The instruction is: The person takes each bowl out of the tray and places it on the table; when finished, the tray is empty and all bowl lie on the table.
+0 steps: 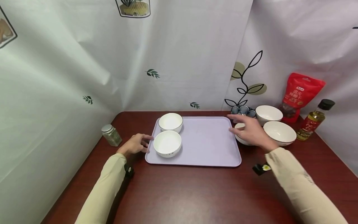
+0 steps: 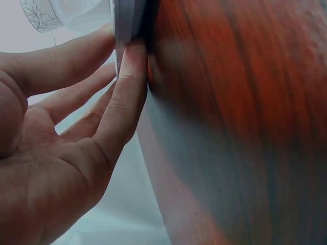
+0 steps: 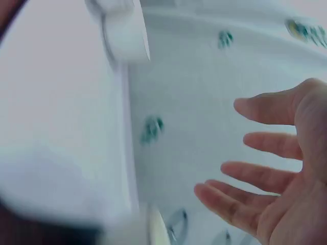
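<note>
A pale lilac tray [image 1: 208, 143] lies on the dark red-brown table. My left hand [image 1: 135, 144] pinches its left edge, thumb on the upper side and a finger beneath, as the left wrist view shows at the tray rim [image 2: 122, 30]. Two white bowls stand on the tray's left part, a rear bowl [image 1: 170, 122] and a front bowl [image 1: 167, 143]. Fingers apart, my right hand [image 1: 251, 130] hovers by the tray's right edge, holding nothing. Beneath it a white bowl [image 1: 242, 140] is partly hidden. In the right wrist view the right hand [image 3: 271, 168] touches nothing.
Two more white bowls, a rear one [image 1: 269, 113] and a front one [image 1: 279, 133], stand at the right. Near them are blue-grey round items [image 1: 244, 110], a red pouch [image 1: 300, 93] and an oil bottle [image 1: 314, 121]. A lidded jar [image 1: 112, 135] stands left.
</note>
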`<state>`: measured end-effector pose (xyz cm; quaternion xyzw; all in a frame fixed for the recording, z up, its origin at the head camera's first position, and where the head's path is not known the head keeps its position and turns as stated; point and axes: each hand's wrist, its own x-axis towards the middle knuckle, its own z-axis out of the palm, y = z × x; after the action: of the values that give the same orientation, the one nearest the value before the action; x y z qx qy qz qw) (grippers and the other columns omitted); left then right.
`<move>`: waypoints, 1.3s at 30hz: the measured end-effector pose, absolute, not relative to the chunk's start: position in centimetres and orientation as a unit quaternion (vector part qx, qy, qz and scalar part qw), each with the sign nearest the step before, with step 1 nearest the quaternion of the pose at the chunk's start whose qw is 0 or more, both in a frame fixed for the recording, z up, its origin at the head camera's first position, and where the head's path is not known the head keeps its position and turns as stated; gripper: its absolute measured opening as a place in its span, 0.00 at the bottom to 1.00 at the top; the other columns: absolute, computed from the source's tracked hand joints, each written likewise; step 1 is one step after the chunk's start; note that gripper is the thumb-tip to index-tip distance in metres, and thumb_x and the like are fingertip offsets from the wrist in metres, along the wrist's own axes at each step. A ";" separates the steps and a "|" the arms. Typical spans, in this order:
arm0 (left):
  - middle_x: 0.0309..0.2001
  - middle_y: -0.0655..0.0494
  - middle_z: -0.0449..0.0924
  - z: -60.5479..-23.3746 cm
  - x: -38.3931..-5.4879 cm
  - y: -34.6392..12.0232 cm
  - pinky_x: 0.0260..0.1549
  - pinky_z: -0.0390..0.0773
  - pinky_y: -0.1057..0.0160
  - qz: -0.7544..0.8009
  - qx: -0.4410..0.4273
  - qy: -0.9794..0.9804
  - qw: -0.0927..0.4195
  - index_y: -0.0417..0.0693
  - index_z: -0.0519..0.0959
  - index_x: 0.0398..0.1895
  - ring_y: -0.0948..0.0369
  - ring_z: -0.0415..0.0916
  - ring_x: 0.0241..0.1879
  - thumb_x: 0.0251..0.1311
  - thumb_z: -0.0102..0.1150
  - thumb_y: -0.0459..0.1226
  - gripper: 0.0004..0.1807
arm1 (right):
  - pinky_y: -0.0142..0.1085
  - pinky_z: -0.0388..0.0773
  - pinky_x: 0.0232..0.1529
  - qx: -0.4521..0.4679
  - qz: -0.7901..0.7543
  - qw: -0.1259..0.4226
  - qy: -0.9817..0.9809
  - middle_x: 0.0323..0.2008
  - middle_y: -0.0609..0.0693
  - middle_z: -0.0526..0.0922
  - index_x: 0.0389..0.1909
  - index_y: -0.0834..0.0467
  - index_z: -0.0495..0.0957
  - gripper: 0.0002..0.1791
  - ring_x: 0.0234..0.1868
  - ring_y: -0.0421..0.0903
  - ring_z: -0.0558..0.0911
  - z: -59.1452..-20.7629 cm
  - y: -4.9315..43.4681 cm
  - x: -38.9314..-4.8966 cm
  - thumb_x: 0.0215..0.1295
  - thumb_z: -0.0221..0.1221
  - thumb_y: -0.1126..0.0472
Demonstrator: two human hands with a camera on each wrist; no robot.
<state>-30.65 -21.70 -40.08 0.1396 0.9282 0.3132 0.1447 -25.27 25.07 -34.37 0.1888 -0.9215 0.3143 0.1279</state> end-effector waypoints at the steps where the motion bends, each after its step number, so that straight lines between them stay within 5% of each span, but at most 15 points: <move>1: 0.58 0.35 0.79 -40.1 -30.6 -21.7 0.41 0.85 0.58 0.314 0.137 0.928 0.145 0.35 0.75 0.64 0.50 0.83 0.47 0.48 0.70 0.23 0.34 | 0.50 0.84 0.47 0.202 0.327 0.114 -0.916 0.60 0.65 0.81 0.64 0.62 0.75 0.28 0.53 0.64 0.85 -34.7 24.1 -25.6 0.63 0.66 0.64; 10: 0.58 0.35 0.79 -40.1 -30.8 -21.7 0.42 0.85 0.57 0.311 0.138 0.930 0.142 0.36 0.76 0.64 0.50 0.83 0.47 0.48 0.70 0.23 0.34 | 0.57 0.76 0.61 0.276 0.423 -0.047 -0.862 0.64 0.69 0.76 0.70 0.63 0.69 0.32 0.61 0.66 0.80 -38.0 15.3 -28.1 0.65 0.64 0.63; 20: 0.57 0.35 0.79 -39.9 -30.7 -21.7 0.41 0.85 0.57 0.313 0.137 0.929 0.146 0.36 0.76 0.63 0.50 0.83 0.47 0.48 0.71 0.23 0.34 | 0.45 0.85 0.49 0.222 0.580 -0.182 -0.763 0.69 0.62 0.72 0.72 0.55 0.68 0.34 0.61 0.57 0.80 -40.5 9.4 -28.8 0.64 0.64 0.65; 39: 0.56 0.35 0.80 -39.9 -30.7 -21.7 0.41 0.84 0.58 0.312 0.134 0.929 0.146 0.36 0.76 0.63 0.50 0.83 0.47 0.48 0.71 0.23 0.34 | 0.49 0.87 0.41 0.113 0.690 -0.194 -0.688 0.68 0.64 0.70 0.71 0.57 0.69 0.39 0.53 0.52 0.82 -41.9 6.5 -29.2 0.55 0.61 0.78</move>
<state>-30.70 -21.70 -39.92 0.1338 0.9291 0.3124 0.1457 -29.16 6.53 -41.92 0.1126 -0.6884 0.6898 -0.1939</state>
